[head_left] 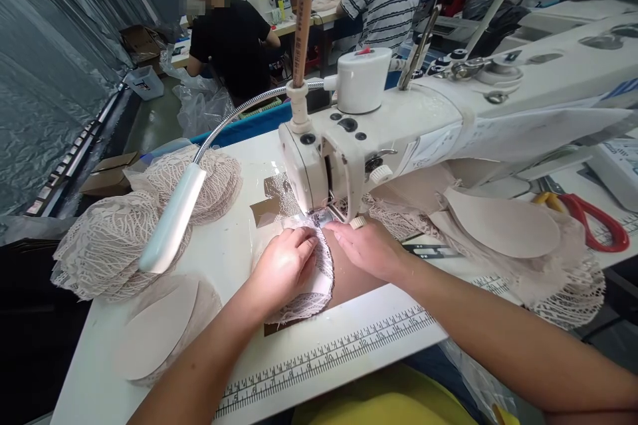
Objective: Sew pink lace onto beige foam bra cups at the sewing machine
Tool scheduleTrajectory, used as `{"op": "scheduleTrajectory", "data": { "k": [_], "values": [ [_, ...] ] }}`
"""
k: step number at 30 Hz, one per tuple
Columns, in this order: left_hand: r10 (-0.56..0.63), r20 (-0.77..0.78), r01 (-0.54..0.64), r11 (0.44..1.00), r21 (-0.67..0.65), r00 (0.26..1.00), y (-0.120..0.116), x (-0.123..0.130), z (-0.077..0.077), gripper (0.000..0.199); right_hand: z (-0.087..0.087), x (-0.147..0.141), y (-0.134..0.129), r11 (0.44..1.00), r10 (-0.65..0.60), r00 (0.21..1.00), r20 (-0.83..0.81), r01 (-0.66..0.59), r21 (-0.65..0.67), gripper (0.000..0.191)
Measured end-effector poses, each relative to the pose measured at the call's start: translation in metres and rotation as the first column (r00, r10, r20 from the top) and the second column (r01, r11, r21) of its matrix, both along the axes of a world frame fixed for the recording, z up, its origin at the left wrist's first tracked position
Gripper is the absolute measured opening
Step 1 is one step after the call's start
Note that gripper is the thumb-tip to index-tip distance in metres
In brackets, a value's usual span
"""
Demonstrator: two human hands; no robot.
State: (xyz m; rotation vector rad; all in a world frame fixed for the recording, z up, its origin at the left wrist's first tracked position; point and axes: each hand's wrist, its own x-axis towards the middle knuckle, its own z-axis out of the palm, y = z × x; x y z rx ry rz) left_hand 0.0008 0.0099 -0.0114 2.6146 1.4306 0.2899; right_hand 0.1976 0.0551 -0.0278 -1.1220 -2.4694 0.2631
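A lace-covered cup piece [319, 289] lies under the needle area of a white sewing machine [312, 169]. My left hand [288, 262] rests on the piece with its fingers bent and pressed together on the lace. Close to the presser foot, my right hand [366, 246] is beside the right edge of the piece, its index finger pointing at the foot. Its other fingers are curled under and partly hidden. A brown plate [351, 279] shows beneath the right hand.
Stacks of lace pieces [107, 242] and a smooth cup [162, 332] lie at left. A lamp [174, 216] hangs above them. More cups [503, 222] and red-handled scissors [593, 222] are at right. Two people sit at machines behind. A printed ruler [329, 358] runs along the front edge.
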Motion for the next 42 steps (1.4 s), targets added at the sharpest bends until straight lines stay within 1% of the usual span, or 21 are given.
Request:
{"op": "scheduleTrajectory", "data": {
  "k": [2,7,12,17,20,22,24,26,28,29,31,32,33,34,35,36,37,38,39,40,42],
  "values": [
    [-0.004,-0.011,0.004,1.000,0.000,1.000,-0.001,0.001,-0.001,0.030,-0.001,0.001,-0.001,1.000,0.012,1.000,0.012,-0.012,-0.006,0.027],
    [-0.009,-0.040,0.010,1.000,0.022,0.999,-0.002,0.002,-0.004,0.033,0.000,0.000,-0.003,0.989,0.145,0.984,0.107,-0.144,-0.015,0.025],
    [-0.013,-0.046,0.015,0.999,0.038,0.999,-0.001,0.001,-0.005,0.036,-0.001,-0.001,-0.003,0.989,0.145,0.976,0.159,-0.149,0.009,0.024],
    [0.004,-0.056,-0.002,1.000,0.031,0.998,0.001,0.000,-0.003,0.037,-0.002,0.000,-0.004,0.988,0.149,0.981,0.126,-0.151,0.008,0.025],
    [0.008,-0.027,-0.008,1.000,0.018,1.000,0.003,-0.005,0.006,0.035,-0.002,0.003,-0.006,0.983,0.181,0.982,0.054,-0.183,0.027,0.024],
    [0.090,-0.041,-0.089,0.996,0.019,0.995,0.004,-0.010,0.017,0.032,-0.001,0.005,-0.009,0.970,0.239,0.971,-0.003,-0.239,0.035,0.026],
    [0.247,-0.146,-0.245,0.969,0.027,0.958,0.005,-0.017,0.028,0.028,0.000,0.006,-0.013,0.945,0.328,0.944,-0.031,-0.327,0.023,0.028],
    [0.386,-0.321,-0.395,0.918,0.038,0.865,0.006,-0.026,0.037,0.029,0.001,0.006,-0.016,0.914,0.404,0.914,-0.017,-0.405,-0.012,0.027],
    [0.437,-0.458,-0.478,0.878,0.030,0.774,0.006,-0.036,0.041,0.030,0.001,0.007,-0.019,0.892,0.450,0.893,0.017,-0.449,-0.051,0.024],
    [0.438,-0.483,-0.499,0.866,0.003,0.758,0.006,-0.041,0.040,0.030,0.001,0.007,-0.020,0.884,0.465,0.885,0.031,-0.462,-0.066,0.022],
    [0.440,-0.427,-0.524,0.846,-0.096,0.790,0.002,-0.050,0.037,0.029,0.001,0.007,-0.022,0.870,0.490,0.870,0.047,-0.485,-0.088,0.020],
    [0.457,-0.344,-0.532,0.831,-0.164,0.820,-0.001,-0.053,0.034,0.029,0.001,0.007,-0.023,0.865,0.499,0.865,0.049,-0.493,-0.095,0.019],
    [0.491,-0.220,-0.535,0.809,-0.243,0.843,-0.005,-0.056,0.031,0.030,0.000,0.007,-0.023,0.860,0.506,0.861,0.049,-0.499,-0.101,0.019],
    [0.543,-0.058,-0.529,0.780,-0.334,0.838,-0.009,-0.058,0.028,0.032,0.000,0.007,-0.024,0.858,0.510,0.859,0.049,-0.503,-0.106,0.019],
    [0.607,0.121,-0.507,0.743,-0.437,0.786,-0.013,-0.059,0.025,0.033,-0.001,0.007,-0.024,0.856,0.513,0.857,0.050,-0.505,-0.110,0.019],
    [0.678,0.287,-0.466,0.697,-0.545,0.677,-0.016,-0.058,0.022,0.034,-0.001,0.007,-0.024,0.855,0.514,0.857,0.050,-0.506,-0.112,0.019],
    [0.740,0.411,-0.396,0.647,-0.652,0.532,-0.019,-0.057,0.020,0.033,-0.001,0.007,-0.025,0.854,0.515,0.856,0.050,-0.508,-0.113,0.019],
    [0.789,0.478,-0.307,0.598,-0.740,0.385,-0.021,-0.055,0.018,0.034,0.000,0.007,-0.025,0.853,0.517,0.855,0.050,-0.509,-0.114,0.019],
    [0.825,0.495,-0.213,0.553,-0.805,0.271,-0.022,-0.052,0.017,0.039,0.000,0.007,-0.025,0.852,0.519,0.854,0.050,-0.511,-0.112,0.019],
    [0.853,0.481,-0.129,0.510,-0.850,0.202,-0.022,-0.048,0.016,0.046,0.000,0.006,-0.025,0.851,0.521,0.852,0.051,-0.514,-0.106,0.019],
    [0.881,0.440,0.005,0.446,-0.895,0.174,-0.020,-0.042,0.014,0.051,0.000,0.006,-0.024,0.850,0.524,0.850,0.047,-0.519,-0.091,0.020]
  ]
}}
